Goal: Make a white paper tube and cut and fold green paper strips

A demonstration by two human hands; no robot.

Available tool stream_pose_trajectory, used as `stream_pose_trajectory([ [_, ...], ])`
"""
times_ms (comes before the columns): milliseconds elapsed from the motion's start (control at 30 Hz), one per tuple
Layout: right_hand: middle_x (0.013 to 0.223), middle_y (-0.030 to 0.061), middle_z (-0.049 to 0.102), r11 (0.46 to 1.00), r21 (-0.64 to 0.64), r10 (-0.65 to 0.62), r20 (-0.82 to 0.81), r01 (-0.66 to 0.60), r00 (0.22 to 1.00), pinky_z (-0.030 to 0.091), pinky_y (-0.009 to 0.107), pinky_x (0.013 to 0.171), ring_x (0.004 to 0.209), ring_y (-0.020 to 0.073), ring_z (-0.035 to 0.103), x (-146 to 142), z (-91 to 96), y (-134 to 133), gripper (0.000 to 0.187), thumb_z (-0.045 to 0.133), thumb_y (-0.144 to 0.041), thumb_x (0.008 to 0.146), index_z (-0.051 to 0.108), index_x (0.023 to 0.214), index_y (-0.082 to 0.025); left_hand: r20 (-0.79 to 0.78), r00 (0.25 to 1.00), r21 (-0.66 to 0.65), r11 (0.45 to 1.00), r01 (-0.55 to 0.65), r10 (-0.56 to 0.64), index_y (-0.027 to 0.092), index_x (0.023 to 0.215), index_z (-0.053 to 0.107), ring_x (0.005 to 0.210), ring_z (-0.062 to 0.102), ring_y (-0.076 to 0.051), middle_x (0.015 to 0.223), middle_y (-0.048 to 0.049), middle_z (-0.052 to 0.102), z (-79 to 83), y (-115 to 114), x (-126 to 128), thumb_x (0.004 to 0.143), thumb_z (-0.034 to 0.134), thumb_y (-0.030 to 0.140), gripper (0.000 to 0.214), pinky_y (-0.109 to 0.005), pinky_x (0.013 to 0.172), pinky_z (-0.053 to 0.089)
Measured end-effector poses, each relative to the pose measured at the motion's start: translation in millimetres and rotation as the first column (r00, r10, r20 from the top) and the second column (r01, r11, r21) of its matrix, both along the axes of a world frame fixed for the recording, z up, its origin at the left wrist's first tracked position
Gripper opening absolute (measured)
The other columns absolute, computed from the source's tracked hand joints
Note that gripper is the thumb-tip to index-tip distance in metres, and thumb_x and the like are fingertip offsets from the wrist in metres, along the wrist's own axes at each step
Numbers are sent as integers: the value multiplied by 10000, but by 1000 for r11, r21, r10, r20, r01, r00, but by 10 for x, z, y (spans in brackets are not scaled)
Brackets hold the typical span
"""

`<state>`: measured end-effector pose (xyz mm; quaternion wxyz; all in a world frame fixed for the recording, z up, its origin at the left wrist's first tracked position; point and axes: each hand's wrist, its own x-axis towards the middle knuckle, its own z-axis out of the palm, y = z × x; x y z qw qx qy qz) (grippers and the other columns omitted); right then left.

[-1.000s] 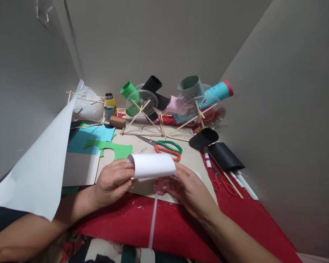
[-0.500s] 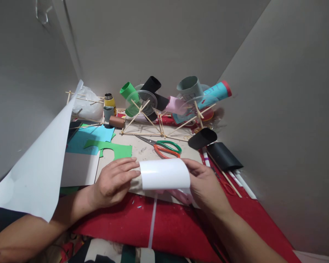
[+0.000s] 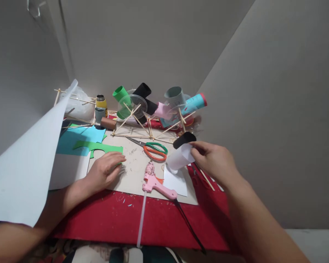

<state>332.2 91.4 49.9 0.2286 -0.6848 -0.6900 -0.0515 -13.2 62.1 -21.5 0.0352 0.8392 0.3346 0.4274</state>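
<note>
My right hand [image 3: 214,159] is closed on a rolled white paper tube [image 3: 180,158], held above the right edge of a beige cardboard mat [image 3: 134,171]. A flat white paper piece [image 3: 176,180] lies under the tube. My left hand [image 3: 105,171] rests palm down on the mat with fingers stretched, holding nothing, near a green paper cutout [image 3: 98,147]. A pink glue gun [image 3: 156,183] with a glue stick lies between my hands. Red-and-green scissors [image 3: 152,149] lie just beyond it.
A stick frame with coloured paper tubes and clear lids [image 3: 150,109] stands at the back. A black paper roll [image 3: 184,139] sits by my right hand. A large white sheet [image 3: 24,164] curls up at left. Blue paper [image 3: 79,137] and a small bottle [image 3: 101,103] sit back left. Red cloth [image 3: 153,219] covers the front.
Both hands held the white paper curled over the glue gun. Now my left hand has let go and rests on the mat; my right hand carried the rolled tube to the right.
</note>
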Motion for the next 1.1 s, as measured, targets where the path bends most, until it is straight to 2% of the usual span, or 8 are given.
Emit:
stream_pose_trajectory([
  [100,983,87,773,997,-56,-47,128,55,991,490,344,647,855,294,714,-15,-27,38,352,499,-294,823,758,1058,-248,-46,999,-11,1000,-1,0,178,1093,653,1007,662,-224,1013,-104,733,-40,-9,3,845,521,122,286,-405,879,549],
  [267,1049,91,758,996,-74,-41,137,52,990,507,365,703,910,302,711,-17,-112,132,355,487,-266,843,752,1079,-256,-83,997,-39,999,-7,4,168,1087,650,1013,660,-223,1012,-104,729,-70,-4,4,860,510,138,268,-391,868,555],
  [433,1061,110,753,998,-69,5,48,-2,999,521,386,743,951,317,706,69,-181,197,352,482,-319,880,743,1098,-227,-68,998,-104,994,-23,16,189,1046,674,961,678,-212,995,-90,735,-46,-1,9,859,522,173,242,-340,838,560],
  [667,1088,147,732,995,92,54,-153,-40,987,538,409,815,926,272,700,326,-225,121,463,423,-444,932,678,1181,-148,-77,996,-126,991,-43,34,185,1033,683,932,687,-202,997,-87,735,-83,32,7,880,519,231,229,-309,821,563],
  [733,1117,135,717,989,130,92,-179,-69,979,541,415,832,938,262,691,377,-242,99,464,464,-470,912,657,1205,-166,-95,994,-129,990,-57,44,182,1036,684,931,688,-199,1000,-88,734,-100,39,2,887,506,248,241,-308,821,565],
  [800,1207,119,677,978,147,170,-168,-146,971,520,435,903,1046,271,655,396,-263,79,486,554,-479,864,619,1258,-201,-116,992,-130,989,-65,50,175,1043,684,938,688,-201,1007,-93,732,-113,43,-4,893,494,256,256,-310,824,566],
  [933,1413,115,529,939,78,339,-51,-334,940,409,503,1054,1281,305,494,363,-318,64,668,671,-451,800,476,1405,-246,-144,988,-129,989,-72,53,168,1047,681,942,688,-200,1015,-97,729,-128,53,-8,904,489,271,261,-311,824,567],
  [1100,1443,104,495,939,-7,342,-44,-343,939,395,515,1064,1306,304,465,311,-391,124,734,693,-399,793,396,1454,-283,-168,984,-136,987,-84,60,176,1043,673,942,684,-201,1017,-88,729,-136,70,-6,906,494,281,249,-311,823,564],
])
